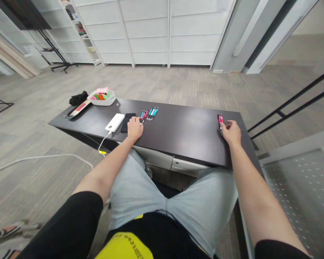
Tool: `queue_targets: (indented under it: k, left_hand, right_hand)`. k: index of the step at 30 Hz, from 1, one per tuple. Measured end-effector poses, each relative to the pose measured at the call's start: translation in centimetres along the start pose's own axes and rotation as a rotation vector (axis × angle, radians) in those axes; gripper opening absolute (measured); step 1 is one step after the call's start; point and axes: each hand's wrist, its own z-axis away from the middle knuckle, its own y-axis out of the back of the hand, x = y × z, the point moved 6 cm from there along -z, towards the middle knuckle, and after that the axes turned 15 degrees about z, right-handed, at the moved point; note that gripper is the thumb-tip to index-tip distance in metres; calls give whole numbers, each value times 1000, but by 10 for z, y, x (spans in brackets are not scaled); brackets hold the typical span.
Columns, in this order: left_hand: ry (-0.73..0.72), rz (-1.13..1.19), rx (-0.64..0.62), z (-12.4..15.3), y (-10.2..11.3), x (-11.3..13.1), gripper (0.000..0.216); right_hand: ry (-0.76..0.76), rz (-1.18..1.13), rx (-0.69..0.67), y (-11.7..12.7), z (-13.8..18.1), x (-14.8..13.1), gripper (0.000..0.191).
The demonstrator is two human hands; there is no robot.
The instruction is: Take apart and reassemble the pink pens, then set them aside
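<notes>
My right hand (232, 133) is at the right end of the dark table, with bent fingers closed at the lower end of a pink-red pen. That pen is one of a small pair of pink-red pens (220, 119) lying side by side. My left hand (135, 128) rests low on the tabletop, fingers loosely stretched, partly over a dark phone-like slab (126, 122). Its fingertips are beside a few pink and blue pens (144, 115), whose lower ends they partly hide. Just to the right lies a group of several blue and dark pens (152, 113).
A white power bank (115, 122) with a white cable (102, 141) lies left of the slab. Farther left are a white basket (108, 100) of colourful items, a tray (79, 110) and a black cloth bundle (79, 98). The dark table (183, 127) has drawers (187, 166) below.
</notes>
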Motion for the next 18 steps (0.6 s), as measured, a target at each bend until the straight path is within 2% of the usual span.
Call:
queue_targets:
  k: [9,14,18]
  left_hand:
    - [41,-103,-144,-52,6,3,50]
    - [127,-128,-184,-63,8,8,47]
    - [175,-138,-197,-67,8,12,57]
  right_hand:
    - [-11,-1,15,3,3,-2,48]
    - [-11,27,19,3,3,0,49]
    - [-13,47,21,1,1,2,43]
